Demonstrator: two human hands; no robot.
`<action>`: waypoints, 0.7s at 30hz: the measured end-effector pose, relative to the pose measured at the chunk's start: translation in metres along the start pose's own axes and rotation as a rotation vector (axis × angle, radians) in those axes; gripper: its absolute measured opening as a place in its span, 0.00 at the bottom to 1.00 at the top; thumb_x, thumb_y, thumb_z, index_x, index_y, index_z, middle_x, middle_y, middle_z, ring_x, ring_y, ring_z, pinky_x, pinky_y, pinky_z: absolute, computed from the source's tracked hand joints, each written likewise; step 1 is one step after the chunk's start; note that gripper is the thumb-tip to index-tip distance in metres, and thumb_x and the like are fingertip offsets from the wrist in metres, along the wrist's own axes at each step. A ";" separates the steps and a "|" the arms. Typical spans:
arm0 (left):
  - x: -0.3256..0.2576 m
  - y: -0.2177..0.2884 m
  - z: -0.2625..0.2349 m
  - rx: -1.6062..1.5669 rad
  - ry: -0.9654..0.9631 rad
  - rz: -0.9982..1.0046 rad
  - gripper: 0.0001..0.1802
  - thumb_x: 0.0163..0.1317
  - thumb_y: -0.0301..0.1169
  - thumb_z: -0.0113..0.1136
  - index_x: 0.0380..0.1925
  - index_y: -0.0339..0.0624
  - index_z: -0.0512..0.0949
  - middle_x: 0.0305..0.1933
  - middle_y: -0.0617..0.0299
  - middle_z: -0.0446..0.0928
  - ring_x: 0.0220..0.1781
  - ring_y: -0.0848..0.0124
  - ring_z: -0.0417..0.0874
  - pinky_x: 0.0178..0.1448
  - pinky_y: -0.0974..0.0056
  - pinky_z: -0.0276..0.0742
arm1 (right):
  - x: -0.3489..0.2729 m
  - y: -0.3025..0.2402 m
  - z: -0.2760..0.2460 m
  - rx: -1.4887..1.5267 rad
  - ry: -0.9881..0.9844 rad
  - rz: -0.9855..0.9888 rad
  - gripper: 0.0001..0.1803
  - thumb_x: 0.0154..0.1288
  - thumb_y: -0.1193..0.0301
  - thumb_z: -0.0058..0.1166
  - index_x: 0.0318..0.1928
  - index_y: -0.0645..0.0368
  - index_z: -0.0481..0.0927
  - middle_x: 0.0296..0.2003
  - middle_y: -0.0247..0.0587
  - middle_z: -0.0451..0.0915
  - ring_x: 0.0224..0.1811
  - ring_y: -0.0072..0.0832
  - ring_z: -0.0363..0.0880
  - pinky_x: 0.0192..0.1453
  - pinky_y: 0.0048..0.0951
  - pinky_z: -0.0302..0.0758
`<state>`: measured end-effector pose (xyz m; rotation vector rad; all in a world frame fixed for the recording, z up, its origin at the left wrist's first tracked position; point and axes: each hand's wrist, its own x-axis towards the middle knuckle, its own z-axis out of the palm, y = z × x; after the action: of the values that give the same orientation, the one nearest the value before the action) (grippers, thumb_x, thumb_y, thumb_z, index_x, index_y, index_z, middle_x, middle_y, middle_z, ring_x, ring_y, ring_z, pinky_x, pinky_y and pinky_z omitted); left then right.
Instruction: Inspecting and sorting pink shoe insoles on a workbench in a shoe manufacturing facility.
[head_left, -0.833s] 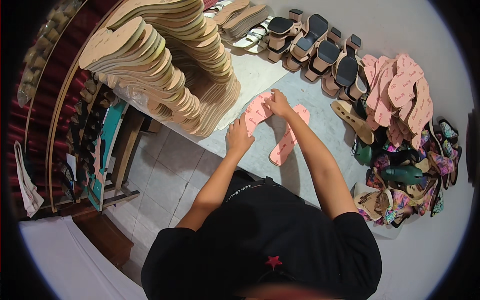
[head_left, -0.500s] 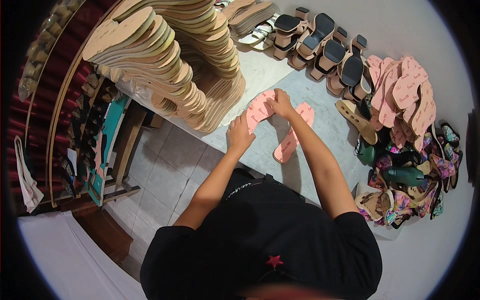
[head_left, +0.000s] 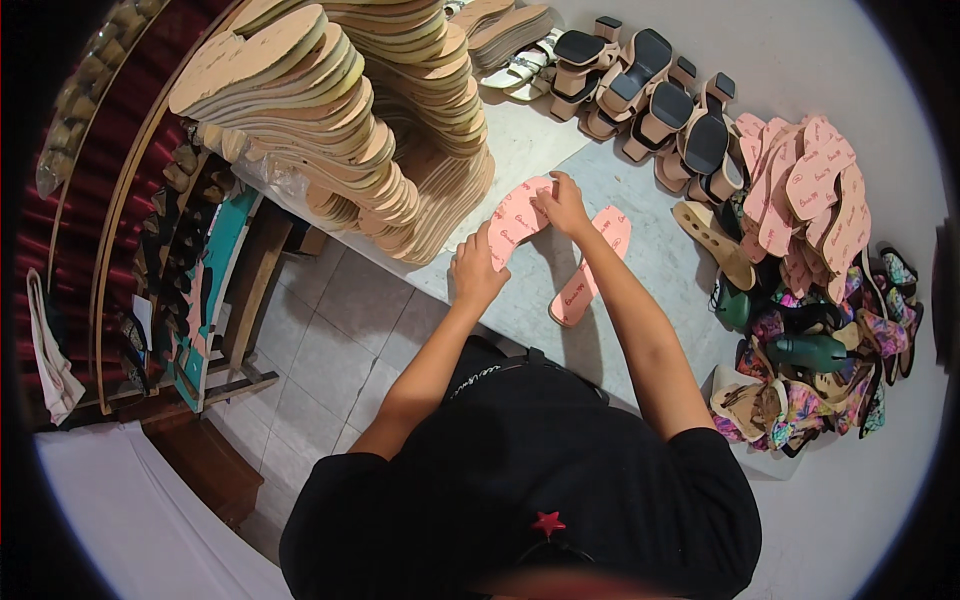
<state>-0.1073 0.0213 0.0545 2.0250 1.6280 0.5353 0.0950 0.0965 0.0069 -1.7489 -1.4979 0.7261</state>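
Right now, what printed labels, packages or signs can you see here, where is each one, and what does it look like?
No packages, signs or screens show.
Pink insole: under both hands on the table, small dark stamped mark.
Second pink insole: right of it, flat on the table, same dark mark.
Pink insole pile: far right, each with a dark stamp.
Tan soles: tall stacks at left, faint pressed marks.
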 end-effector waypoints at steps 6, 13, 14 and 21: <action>0.002 -0.010 0.006 0.014 -0.010 -0.013 0.42 0.37 0.27 0.61 0.58 0.43 0.59 0.48 0.50 0.71 0.50 0.51 0.70 0.51 0.51 0.68 | -0.001 -0.003 0.005 0.003 0.012 0.003 0.33 0.52 0.59 0.52 0.51 0.75 0.66 0.40 0.61 0.72 0.45 0.47 0.70 0.54 0.42 0.64; 0.003 -0.011 0.008 0.008 -0.024 -0.007 0.41 0.37 0.27 0.61 0.58 0.43 0.59 0.48 0.49 0.71 0.50 0.51 0.69 0.51 0.51 0.68 | -0.002 0.008 0.009 -0.036 0.004 0.002 0.34 0.51 0.59 0.53 0.51 0.76 0.65 0.39 0.61 0.73 0.45 0.47 0.71 0.55 0.41 0.63; 0.003 -0.011 0.008 0.008 -0.024 -0.004 0.41 0.37 0.27 0.61 0.58 0.43 0.59 0.48 0.49 0.71 0.50 0.51 0.69 0.51 0.51 0.68 | -0.002 0.008 0.009 -0.018 0.008 0.017 0.34 0.51 0.59 0.53 0.51 0.76 0.65 0.40 0.62 0.73 0.46 0.47 0.71 0.55 0.41 0.63; 0.003 -0.013 0.009 0.008 -0.017 -0.004 0.41 0.36 0.27 0.61 0.57 0.43 0.59 0.48 0.48 0.71 0.50 0.49 0.69 0.52 0.51 0.68 | -0.008 -0.014 -0.004 0.076 -0.079 0.126 0.34 0.53 0.60 0.52 0.53 0.76 0.63 0.41 0.65 0.73 0.45 0.48 0.74 0.51 0.39 0.68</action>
<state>-0.1118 0.0250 0.0393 2.0264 1.6263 0.5103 0.0889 0.0892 0.0208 -1.7877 -1.4022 0.9138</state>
